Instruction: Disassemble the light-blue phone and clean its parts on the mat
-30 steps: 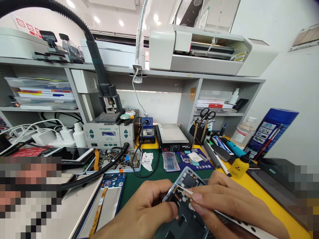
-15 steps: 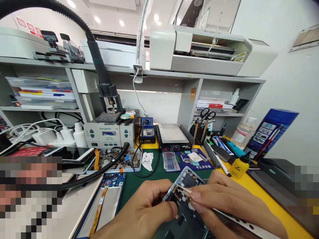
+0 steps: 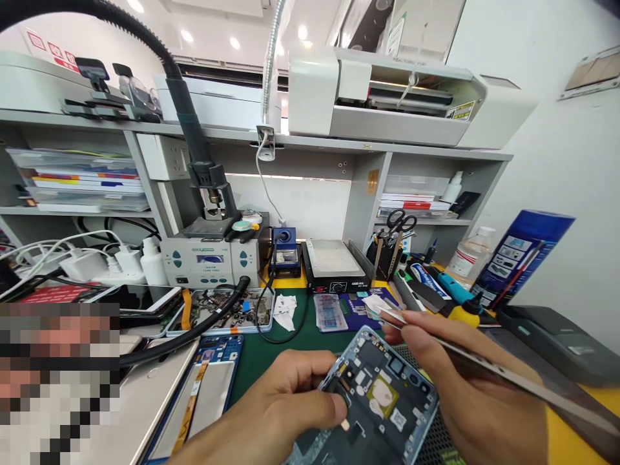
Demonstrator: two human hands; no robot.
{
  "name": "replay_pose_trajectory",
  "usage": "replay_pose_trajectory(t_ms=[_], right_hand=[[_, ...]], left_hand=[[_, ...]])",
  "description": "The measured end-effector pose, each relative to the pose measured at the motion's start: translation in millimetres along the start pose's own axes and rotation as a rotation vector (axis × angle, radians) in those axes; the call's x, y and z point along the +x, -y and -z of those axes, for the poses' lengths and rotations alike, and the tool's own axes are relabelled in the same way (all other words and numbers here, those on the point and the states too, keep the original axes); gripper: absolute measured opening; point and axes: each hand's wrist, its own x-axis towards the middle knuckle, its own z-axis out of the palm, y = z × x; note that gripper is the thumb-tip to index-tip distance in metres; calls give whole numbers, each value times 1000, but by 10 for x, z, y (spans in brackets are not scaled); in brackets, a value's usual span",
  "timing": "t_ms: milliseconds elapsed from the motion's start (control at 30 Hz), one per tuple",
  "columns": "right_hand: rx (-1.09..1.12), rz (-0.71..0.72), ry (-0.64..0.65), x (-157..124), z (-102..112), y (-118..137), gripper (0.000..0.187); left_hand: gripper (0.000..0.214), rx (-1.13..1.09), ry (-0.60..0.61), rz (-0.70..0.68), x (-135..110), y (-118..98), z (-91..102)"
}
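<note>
My left hand (image 3: 295, 403) grips the left edge of an opened phone frame (image 3: 382, 429), thumb pressed on its inner face. The frame is dark inside with a light blue rim, several small metal contacts, white pads and a gold-edged patch near its upper part. My right hand (image 3: 450, 361) is closed around metal tweezers (image 3: 465, 352). Their tips point left, just above the phone's top edge and apart from it. Whether anything sits between the tips is too small to tell. Part of a black perforated mat (image 3: 438, 429) shows under the phone.
At left lie a blue phone frame (image 3: 220, 374) with an orange flex cable and a tray of small parts (image 3: 225, 310). A black hose (image 3: 186, 342) crosses there. Behind stand a hot air station (image 3: 210, 261) and a heating plate (image 3: 334, 258). A yellow bottle (image 3: 465, 314) stands right.
My right hand has lifted the tweezers off the phone's inside and moved up and right, uncovering the upper part of the frame. My left hand keeps its hold.
</note>
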Motion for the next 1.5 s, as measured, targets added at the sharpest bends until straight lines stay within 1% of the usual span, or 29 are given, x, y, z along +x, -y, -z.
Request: replay_pose_trajectory(t_ms=[33, 100, 167, 267, 367, 467, 567, 667, 733, 867, 900, 933, 1067, 1100, 1133, 1267, 1333, 1500], right_hand=[[81, -110, 28, -9, -15, -15, 14], [274, -310, 74, -31, -39, -43, 14], [427, -473, 72, -46, -63, -59, 17], [578, -670, 5, -24, -114, -48, 24], [709, -860, -45, 44, -175, -18, 28], [821, -1056, -74, 110, -230, 4, 28], [896, -1174, -88, 166, -289, 0, 22], [917, -1202, -54, 247, -360, -39, 14], [934, -1219, -10, 326, -413, -75, 10], [993, -1225, 95, 492, -522, -101, 7], [1012, -1218, 119, 523, -548, -94, 6], [1032, -1207, 140, 546, -572, -83, 6], [1100, -1156, 195, 576, -634, -46, 11], [1111, -1143, 200, 574, -636, -43, 13], [1119, -1132, 203, 569, -633, -43, 14], [1135, -1105, 204, 536, -598, -52, 17], [1138, -1099, 197, 516, -587, -64, 18], [1129, -1068, 134, 508, -583, -141, 22]], left_hand=[[21, -27, 13, -7, 5, 0, -13], [19, -53, 38, -11, 9, 3, -33], [17, -72, 64, 0, 14, 13, -45], [14, -97, 66, 8, 35, 39, -57], [16, -114, 35, 1, 67, 81, -70], [22, -153, 0, 25, 106, 148, -77], [28, -210, -37, 48, 157, 225, -77], [32, -248, -81, 31, 197, 255, -95], [33, -300, -144, 14, 203, 235, -125], [31, -588, -217, 7, 176, 167, -182], [35, -640, -206, 17, 169, 158, -185], [43, -669, -167, 44, 163, 154, -182], [87, -683, 98, 196, 146, 171, -155], [94, -689, 132, 217, 141, 177, -156], [96, -695, 139, 224, 135, 180, -163], [102, -690, 78, 251, 111, 175, -224], [104, -646, 34, 273, 105, 165, -247], [100, -547, -45, 283, 110, 133, -225]])
